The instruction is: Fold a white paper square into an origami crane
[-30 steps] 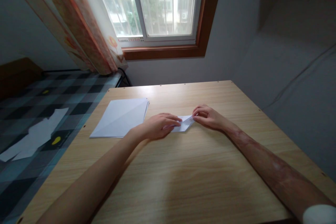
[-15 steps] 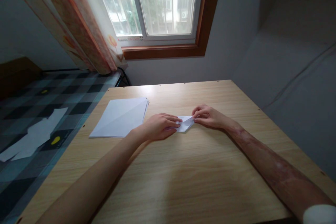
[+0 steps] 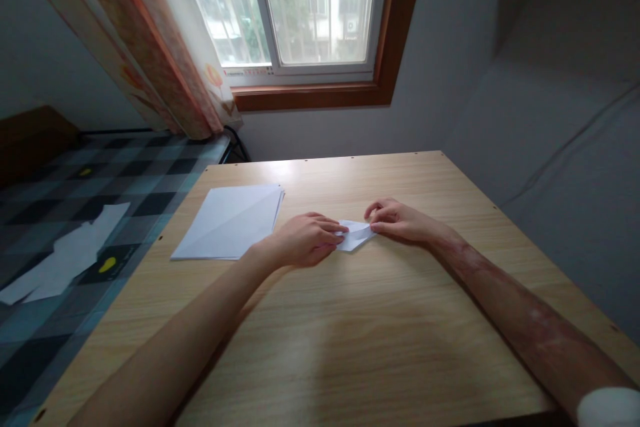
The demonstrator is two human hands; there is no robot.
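A small folded piece of white paper (image 3: 356, 237) lies on the wooden table, its left part hidden under my left hand (image 3: 311, 239). That hand rests over the paper with fingers stretched out and pressing it down. At the paper's right tip, my right hand (image 3: 393, 219) pinches the corner between thumb and finger, the other fingers curled. A fold line and a slightly raised flap show on the paper between the two hands.
Left of my left hand, a stack of white paper sheets (image 3: 230, 223) lies on the table (image 3: 280, 360). Cut paper strips (image 3: 75, 253) are on the checked bed (image 3: 30, 233) beyond the table's left edge. A window (image 3: 315, 7) and a curtain (image 3: 150, 27) are behind.
My right thumb and finger have shifted slightly at the paper's right corner, and the flap there sits lower. My left hand stays in nearly the same place.
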